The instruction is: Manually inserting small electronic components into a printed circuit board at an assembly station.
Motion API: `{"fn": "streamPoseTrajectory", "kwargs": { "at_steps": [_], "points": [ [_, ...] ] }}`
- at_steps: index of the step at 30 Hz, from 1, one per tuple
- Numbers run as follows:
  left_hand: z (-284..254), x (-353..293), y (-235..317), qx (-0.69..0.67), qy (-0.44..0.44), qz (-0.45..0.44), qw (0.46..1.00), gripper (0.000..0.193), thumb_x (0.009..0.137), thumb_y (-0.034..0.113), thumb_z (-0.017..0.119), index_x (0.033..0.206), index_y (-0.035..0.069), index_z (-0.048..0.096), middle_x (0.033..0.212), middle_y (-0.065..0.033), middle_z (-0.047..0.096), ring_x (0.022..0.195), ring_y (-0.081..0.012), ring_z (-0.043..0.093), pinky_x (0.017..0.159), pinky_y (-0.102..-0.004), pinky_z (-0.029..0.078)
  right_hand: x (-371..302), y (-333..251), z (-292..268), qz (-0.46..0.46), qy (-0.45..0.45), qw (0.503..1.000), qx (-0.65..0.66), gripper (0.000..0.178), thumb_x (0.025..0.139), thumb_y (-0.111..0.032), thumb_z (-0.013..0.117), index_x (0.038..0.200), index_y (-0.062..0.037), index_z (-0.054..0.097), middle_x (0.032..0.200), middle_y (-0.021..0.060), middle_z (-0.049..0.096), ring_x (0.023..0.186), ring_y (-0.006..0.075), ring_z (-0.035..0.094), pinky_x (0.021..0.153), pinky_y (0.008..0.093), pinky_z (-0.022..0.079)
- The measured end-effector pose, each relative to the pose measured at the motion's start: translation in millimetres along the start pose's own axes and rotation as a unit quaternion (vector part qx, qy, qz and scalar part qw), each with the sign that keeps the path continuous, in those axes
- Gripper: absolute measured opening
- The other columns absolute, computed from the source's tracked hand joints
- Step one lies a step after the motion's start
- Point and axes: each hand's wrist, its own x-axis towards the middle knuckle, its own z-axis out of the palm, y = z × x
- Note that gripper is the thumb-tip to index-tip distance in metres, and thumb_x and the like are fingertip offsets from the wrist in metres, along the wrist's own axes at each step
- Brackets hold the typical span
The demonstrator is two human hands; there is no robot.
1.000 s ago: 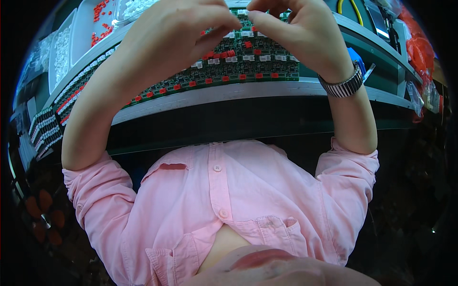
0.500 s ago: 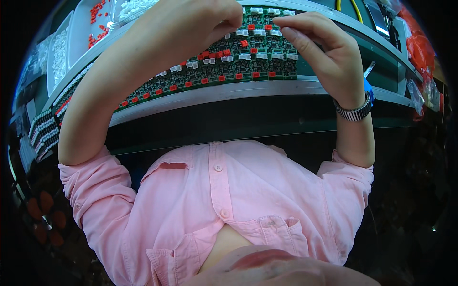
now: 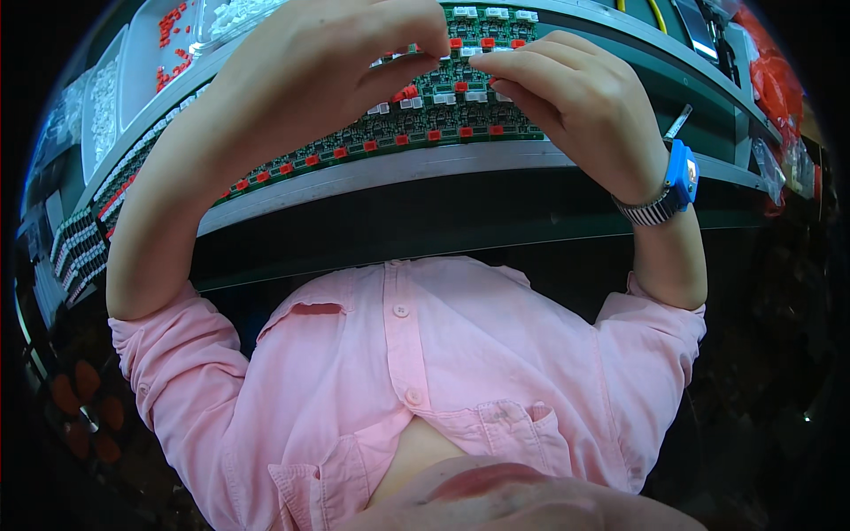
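Rows of green circuit boards [image 3: 478, 113] with white and red connectors lie in a metal-edged frame in front of me. My left hand [image 3: 390, 44] is over the boards, thumb and forefinger bent together near a row of white connectors. Whatever its fingertips hold is hidden. My right hand [image 3: 575, 93] comes in from the right, fingers curled together over the boards' right end. A small red connector [image 3: 493, 81] shows at its fingertips, partly covered. Several red connectors [image 3: 405, 93] sit close together on the boards below my left hand.
A white tray [image 3: 142, 80] with loose red connectors stands at the far left, beside trays of white connectors [image 3: 106, 111]. The metal rail [image 3: 381, 173] runs along the near edge. A thin metal tool [image 3: 680, 121] lies past my right wrist; a red plastic bag [image 3: 775, 75] is far right.
My right hand has moved left and its fingers have drawn together. The loose red connector on the boards no longer shows where it lay. The boards appear slightly farther left and up.
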Motion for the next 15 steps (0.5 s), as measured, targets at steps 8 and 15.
{"fn": "streamPoseTrajectory", "kwargs": {
  "at_steps": [8, 15],
  "points": [
    [-8, -14, 14, -0.087, 0.028, -0.087, 0.992, 0.014, 0.080, -0.005, 0.069, 0.093, 0.001, 0.068, 0.087, -0.0080, 0.064, 0.073, -0.0211, 0.060, 0.065, -0.0277, 0.049, 9, -6, -16, -0.073, -0.081, 0.993, -0.039, 0.020, 0.084, -0.008, 0.073, 0.104, -0.0074, 0.070, 0.089, 0.0061, 0.068, 0.076, 0.0179, 0.064, 0.067, 0.0240, 0.054],
    [-22, -13, 23, -0.155, 0.049, -0.151, 0.975, 0.019, 0.078, -0.008, 0.068, 0.096, 0.000, 0.069, 0.088, -0.0088, 0.066, 0.072, -0.0204, 0.060, 0.063, -0.0266, 0.048, 32, -19, 7, -0.081, 0.000, 0.997, -0.017, 0.005, 0.083, -0.007, 0.066, 0.088, -0.0052, 0.067, 0.084, 0.0066, 0.063, 0.075, 0.0215, 0.060, 0.066, 0.0259, 0.048]
  ]
}}
